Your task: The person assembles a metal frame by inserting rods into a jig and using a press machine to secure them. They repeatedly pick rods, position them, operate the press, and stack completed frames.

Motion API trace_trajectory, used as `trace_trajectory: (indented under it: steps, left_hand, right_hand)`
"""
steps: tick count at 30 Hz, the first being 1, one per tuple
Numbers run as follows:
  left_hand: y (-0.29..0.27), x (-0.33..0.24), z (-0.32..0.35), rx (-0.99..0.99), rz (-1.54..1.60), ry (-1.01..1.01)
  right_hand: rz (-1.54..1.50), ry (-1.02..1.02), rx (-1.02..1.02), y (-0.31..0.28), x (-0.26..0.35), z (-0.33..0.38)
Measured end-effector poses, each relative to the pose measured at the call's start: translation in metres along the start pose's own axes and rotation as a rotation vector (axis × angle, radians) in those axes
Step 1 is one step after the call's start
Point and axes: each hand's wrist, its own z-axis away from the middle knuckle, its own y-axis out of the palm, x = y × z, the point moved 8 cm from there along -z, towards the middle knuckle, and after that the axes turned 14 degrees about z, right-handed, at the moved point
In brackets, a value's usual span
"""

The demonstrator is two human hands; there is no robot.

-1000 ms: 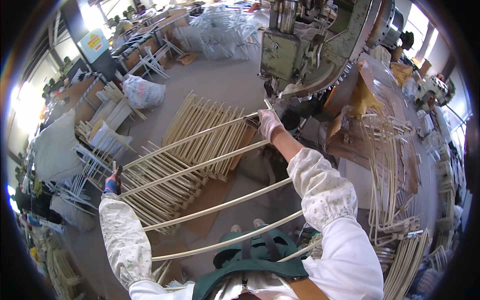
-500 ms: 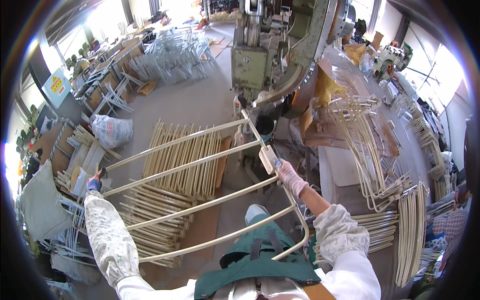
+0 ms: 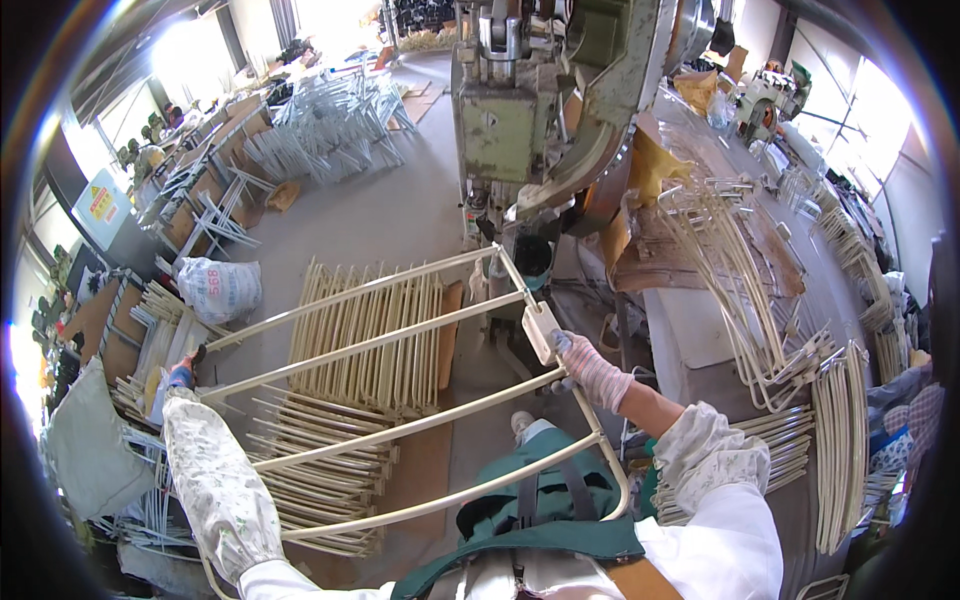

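A large cream tubular metal frame (image 3: 385,337) with several long rungs spans the space in front of me, tilted. My right hand (image 3: 592,370), in a pink-and-white striped glove, is closed round its right side rail, beside a flat cream plate (image 3: 540,332) fixed on that rail. At the far left end of the frame my left hand (image 3: 183,374), in a blue and reddish glove, has hold of the other side; its fingers are partly hidden. The frame's right upper corner lies just below the green press machine (image 3: 508,130).
Stacks of similar cream frames (image 3: 365,345) lie on the floor beneath the held one. On the right, more bent cream frames (image 3: 725,290) rest by a brown sheet-covered surface (image 3: 650,268). A white sack (image 3: 220,288) stands at left, grey metal frames (image 3: 325,125) farther back.
The held frame's right end has come down, nearer to me and away from the machine, with my right hand moving along. Both hands keep their grip. The view has shifted slightly.
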Motion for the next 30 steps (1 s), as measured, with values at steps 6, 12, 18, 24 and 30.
trace_trajectory:
  steps: [6,12,18,24,30]
  left_hand:
    - [0.008,-0.028,0.014,-0.017,-0.115,-0.021]
    - [-0.02,-0.044,0.014,0.17,-0.104,0.243]
    - [-0.035,0.071,0.049,0.157,0.676,0.022]
    - [-0.166,0.038,0.173,-0.056,0.113,0.115]
    - [-0.101,-0.029,0.385,0.698,0.624,0.465]
  right_hand:
    - [-0.057,0.026,0.027,-0.002,0.001,0.008]
    - [-0.237,-0.011,0.197,-0.002,0.002,0.018]
    - [-0.147,0.001,0.071,-0.002,-0.038,0.098]
    - [-0.347,-0.177,0.297,0.01,0.054,0.139]
    - [-0.322,-0.159,0.878,0.048,0.131,0.191]
